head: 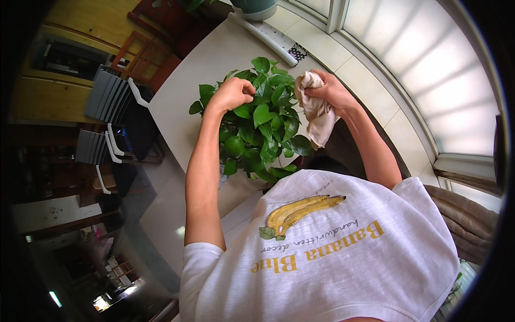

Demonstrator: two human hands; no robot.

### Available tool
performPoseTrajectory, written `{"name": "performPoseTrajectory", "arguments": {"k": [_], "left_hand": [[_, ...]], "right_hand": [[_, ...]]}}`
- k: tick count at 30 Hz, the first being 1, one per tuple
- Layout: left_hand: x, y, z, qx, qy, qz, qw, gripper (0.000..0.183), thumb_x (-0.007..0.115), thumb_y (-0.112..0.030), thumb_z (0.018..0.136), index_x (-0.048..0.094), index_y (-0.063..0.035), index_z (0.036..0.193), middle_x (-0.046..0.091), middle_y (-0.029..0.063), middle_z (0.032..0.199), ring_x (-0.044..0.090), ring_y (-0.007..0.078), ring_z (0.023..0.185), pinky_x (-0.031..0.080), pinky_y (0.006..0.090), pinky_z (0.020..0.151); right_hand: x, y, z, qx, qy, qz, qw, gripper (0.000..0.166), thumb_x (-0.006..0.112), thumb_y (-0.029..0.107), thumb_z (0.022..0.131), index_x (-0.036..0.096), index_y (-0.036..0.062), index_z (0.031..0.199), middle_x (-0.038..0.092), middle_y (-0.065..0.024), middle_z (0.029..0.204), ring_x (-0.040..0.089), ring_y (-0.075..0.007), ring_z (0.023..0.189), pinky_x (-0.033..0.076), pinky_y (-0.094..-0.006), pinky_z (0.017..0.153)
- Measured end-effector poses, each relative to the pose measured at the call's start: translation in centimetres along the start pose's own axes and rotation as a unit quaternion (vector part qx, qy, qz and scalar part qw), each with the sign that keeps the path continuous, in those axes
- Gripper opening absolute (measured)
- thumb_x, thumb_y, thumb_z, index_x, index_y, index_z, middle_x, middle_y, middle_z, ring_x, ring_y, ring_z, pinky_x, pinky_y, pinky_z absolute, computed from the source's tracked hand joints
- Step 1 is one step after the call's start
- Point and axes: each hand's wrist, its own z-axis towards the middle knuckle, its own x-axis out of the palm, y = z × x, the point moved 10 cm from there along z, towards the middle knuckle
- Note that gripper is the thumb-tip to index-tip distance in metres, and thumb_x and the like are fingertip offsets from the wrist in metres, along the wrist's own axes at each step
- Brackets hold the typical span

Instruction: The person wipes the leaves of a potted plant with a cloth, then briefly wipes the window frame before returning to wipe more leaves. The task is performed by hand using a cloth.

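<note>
A bushy pothos plant [261,116] with glossy, heart-shaped green leaves stands before me on a pale tabletop; its foliage hides any pot. Over the upper left of its leaves reaches my left hand [233,94], thumb and fingers curled towards each other. Whether a leaf is pinched between them is hidden by the hand. To the right of the foliage, my right hand [332,92] grips a crumpled cream cloth [316,108]. The cloth's lower end hangs down beside the rightmost leaves.
On the light table [181,80], a white roll of sheet material [269,38] lies near the far edge. Behind it, a green pot [255,8] stands by the tiled window ledge [362,80]. Grey slatted chairs [106,96] and a red-brown wooden chair [141,56] are to the left.
</note>
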Motion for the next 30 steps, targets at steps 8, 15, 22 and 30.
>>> {"name": "performPoseTrajectory", "arguments": {"k": [8,15,22,30], "left_hand": [[-0.4,3.1,-1.2,-0.028,-0.033,-0.175,0.984,0.01,0.068,-0.001,0.069,0.061,-0.0007,0.077,0.06,0.001,0.071,0.053,0.0085,0.065,0.043,0.0229,0.061],[0.1,5.4,-1.5,-0.061,-0.055,-0.325,0.942,0.012,0.062,-0.001,0.075,0.06,-0.0018,0.086,0.06,-0.0007,0.075,0.054,0.006,0.065,0.041,0.019,0.06],[1.0,6.5,-0.4,-0.04,0.04,-0.418,0.907,0.017,0.055,-0.005,0.081,0.062,-0.0022,0.096,0.062,0.0,0.08,0.055,0.0071,0.066,0.043,0.0203,0.061],[0.6,6.0,-1.0,-0.036,0.024,-0.424,0.905,0.024,0.056,-0.008,0.082,0.059,0.0005,0.104,0.063,0.0021,0.082,0.058,0.0079,0.068,0.045,0.0202,0.061]], "right_hand": [[3.7,1.1,2.7,-0.014,-0.017,-0.192,0.981,0.046,0.064,0.025,0.073,0.052,-0.0023,0.109,0.058,-0.0109,0.096,0.054,-0.0167,0.087,0.044,-0.0281,0.079],[8.7,3.7,4.7,-0.073,0.016,-0.382,0.921,0.052,0.058,0.039,0.077,0.051,0.0001,0.111,0.058,-0.0214,0.106,0.058,-0.0326,0.095,0.045,-0.0379,0.081],[17.8,0.0,5.9,-0.194,0.172,-0.653,0.711,0.018,0.058,0.026,0.077,0.061,0.0148,0.092,0.061,-0.0095,0.087,0.061,-0.0289,0.079,0.049,-0.0393,0.064],[12.0,2.3,6.9,-0.21,-0.017,-0.687,0.695,0.017,0.06,0.029,0.075,0.065,0.0139,0.081,0.061,-0.0109,0.085,0.062,-0.0295,0.079,0.05,-0.0394,0.064]]}}
